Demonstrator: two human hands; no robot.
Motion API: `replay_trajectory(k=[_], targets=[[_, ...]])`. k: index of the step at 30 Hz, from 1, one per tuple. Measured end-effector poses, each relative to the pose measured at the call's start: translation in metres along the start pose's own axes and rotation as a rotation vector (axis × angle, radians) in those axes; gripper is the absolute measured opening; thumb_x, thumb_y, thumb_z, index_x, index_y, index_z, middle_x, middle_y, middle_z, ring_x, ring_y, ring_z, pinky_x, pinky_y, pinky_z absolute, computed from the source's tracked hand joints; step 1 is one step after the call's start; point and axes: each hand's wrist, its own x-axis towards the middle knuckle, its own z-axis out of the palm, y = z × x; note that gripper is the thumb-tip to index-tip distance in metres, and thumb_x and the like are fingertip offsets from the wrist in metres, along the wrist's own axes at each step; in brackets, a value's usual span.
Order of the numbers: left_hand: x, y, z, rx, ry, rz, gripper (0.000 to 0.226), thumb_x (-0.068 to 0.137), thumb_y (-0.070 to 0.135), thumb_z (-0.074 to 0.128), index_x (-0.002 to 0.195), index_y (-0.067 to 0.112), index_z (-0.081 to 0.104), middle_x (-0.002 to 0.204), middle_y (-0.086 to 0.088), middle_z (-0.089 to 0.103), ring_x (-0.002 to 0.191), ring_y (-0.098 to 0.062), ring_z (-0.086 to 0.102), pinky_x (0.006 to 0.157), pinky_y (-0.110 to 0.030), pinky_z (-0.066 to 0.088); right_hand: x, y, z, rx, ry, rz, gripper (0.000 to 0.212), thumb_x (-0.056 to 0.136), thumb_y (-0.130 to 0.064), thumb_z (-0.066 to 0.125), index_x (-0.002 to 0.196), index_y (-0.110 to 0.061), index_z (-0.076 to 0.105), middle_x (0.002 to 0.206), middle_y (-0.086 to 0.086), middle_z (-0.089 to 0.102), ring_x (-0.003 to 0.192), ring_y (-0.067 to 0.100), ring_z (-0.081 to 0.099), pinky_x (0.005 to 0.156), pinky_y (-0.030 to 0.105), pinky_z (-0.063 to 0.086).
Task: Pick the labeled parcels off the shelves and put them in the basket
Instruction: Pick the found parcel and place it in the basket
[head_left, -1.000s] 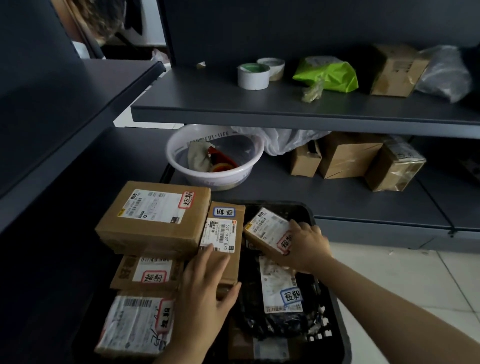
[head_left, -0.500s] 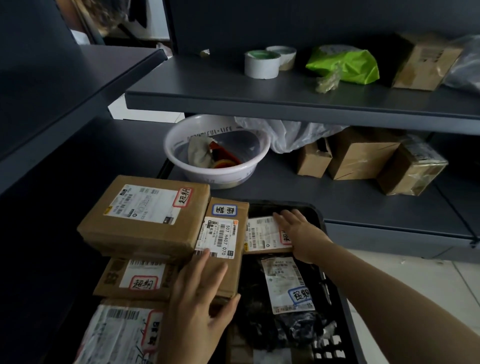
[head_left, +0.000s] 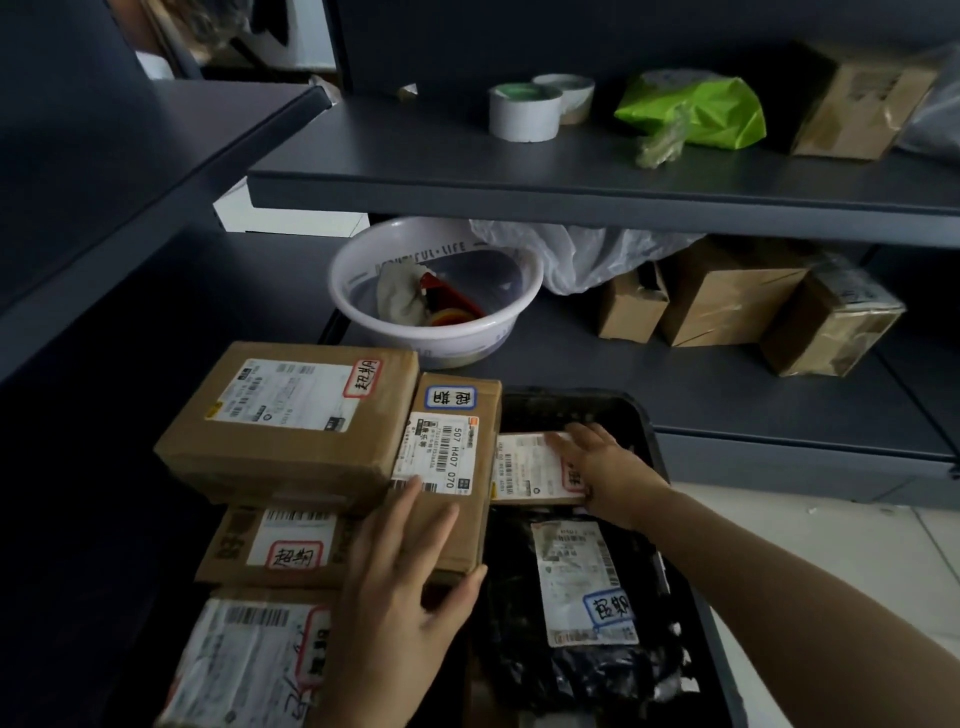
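Observation:
A black basket (head_left: 641, 415) holds several labeled parcels. My right hand (head_left: 602, 470) lies with straight fingers on a small brown parcel (head_left: 524, 467) lying flat at the basket's far end. My left hand (head_left: 405, 587) rests flat on a narrow brown box with a blue-framed label (head_left: 452, 452). Left of it sits a large brown box with a red-framed label (head_left: 291, 410), stacked over another red-labeled box (head_left: 280, 551) and a taped parcel (head_left: 244, 660). A black bag with a blue-framed label (head_left: 582, 587) lies in the basket under my right forearm.
On the lower shelf stand a white bowl (head_left: 431, 291) with rags, a white plastic bag (head_left: 582, 254) and three brown boxes (head_left: 727, 301). The upper shelf (head_left: 571, 192) carries tape rolls (head_left: 524, 111), a green bag (head_left: 696, 111) and a brown box (head_left: 857, 114). Tiled floor lies at right.
My right hand has lowered the small brown parcel from a tilted hold to lying flat in the basket, fingers straightened on top. My left hand stays on the narrow box.

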Motion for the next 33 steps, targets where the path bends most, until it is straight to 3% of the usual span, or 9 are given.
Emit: replay_trajectory(k=[4,8,11,15,18,23,26,29,33], targets=[[-0.004,-0.005,0.004,0.019,-0.065,0.010,0.052,0.084,0.061,0.047,0.126,0.030,0.051,0.145,0.003,0.040,0.127,-0.022,0.044,0.098,-0.035,0.040,-0.002,0.007,-0.005,0.077,-0.187,0.009,0.096,0.078,-0.008,0.068,0.152,-0.025,0.008,0.158,0.007,0.008,0.144,0.025,0.014,0.115,0.030,0.022],[-0.002,-0.001,0.007,0.033,-0.078,-0.007,0.051,0.081,0.055,0.053,0.124,0.028,0.053,0.144,0.002,0.041,0.126,-0.027,0.044,0.098,-0.041,0.043,0.000,0.006,0.005,-0.023,-0.093,0.047,0.080,0.089,-0.011,0.058,0.152,-0.026,0.010,0.159,0.003,-0.002,0.147,0.025,-0.001,0.115,0.040,0.024],[-0.002,0.003,0.009,0.064,-0.080,-0.054,0.052,0.081,0.056,0.052,0.123,0.025,0.058,0.145,0.002,0.040,0.127,-0.027,0.043,0.099,-0.041,0.041,-0.002,0.004,0.011,-0.035,-0.072,0.097,0.064,0.092,-0.008,0.052,0.149,-0.023,0.026,0.159,-0.001,-0.010,0.147,0.024,-0.005,0.114,0.042,0.028],[-0.003,0.011,0.015,0.090,-0.075,-0.108,0.053,0.080,0.056,0.054,0.121,0.024,0.061,0.143,0.001,0.043,0.126,-0.027,0.044,0.097,-0.039,0.043,-0.020,0.002,0.002,0.213,0.008,0.074,0.051,0.093,-0.016,0.055,0.142,-0.020,0.041,0.157,0.005,0.018,0.143,0.024,0.023,0.112,0.029,0.026],[-0.003,0.021,0.022,0.065,-0.086,-0.169,0.051,0.076,0.048,0.067,0.119,0.021,0.063,0.142,0.000,0.045,0.127,-0.027,0.044,0.094,-0.038,0.045,-0.049,-0.007,-0.021,0.656,0.077,0.165,0.046,0.092,-0.024,0.059,0.136,-0.016,0.049,0.137,0.006,0.051,0.123,0.020,0.050,0.096,0.020,0.037],[0.008,0.036,0.022,0.033,-0.175,-0.149,0.059,0.069,0.042,0.077,0.122,0.022,0.059,0.141,0.003,0.042,0.129,-0.021,0.040,0.096,-0.038,0.047,-0.073,-0.047,-0.040,1.070,-0.074,0.176,0.063,0.086,-0.041,0.062,0.142,-0.027,0.037,0.133,-0.001,0.050,0.117,0.017,0.055,0.090,0.031,0.050],[0.015,0.042,0.020,-0.038,-0.210,-0.207,0.088,0.060,0.039,0.084,0.135,0.019,0.043,0.144,0.002,0.033,0.129,-0.017,0.041,0.099,-0.033,0.045,-0.062,-0.078,-0.040,1.026,-0.092,0.185,0.061,0.082,-0.046,0.067,0.133,-0.033,0.036,0.127,-0.003,0.053,0.114,0.017,0.055,0.097,0.033,0.047],[0.021,0.043,0.013,-0.169,-0.243,-0.358,0.104,0.061,0.032,0.085,0.145,0.017,0.024,0.148,0.000,0.027,0.133,-0.015,0.035,0.100,-0.018,0.031,-0.045,-0.100,-0.036,0.947,-0.117,0.326,0.091,0.077,-0.055,0.066,0.147,-0.025,0.017,0.144,0.013,0.034,0.129,0.028,0.041,0.105,0.032,0.037],[0.029,0.036,-0.008,-0.148,-0.401,-0.301,0.084,0.073,0.024,0.077,0.143,0.023,0.032,0.144,0.006,0.035,0.131,-0.011,0.037,0.100,-0.012,0.024,-0.035,-0.115,-0.031,0.967,-0.077,0.505,0.103,0.074,-0.051,0.069,0.150,-0.026,0.003,0.142,0.020,0.021,0.127,0.039,0.038,0.102,0.037,0.037]])
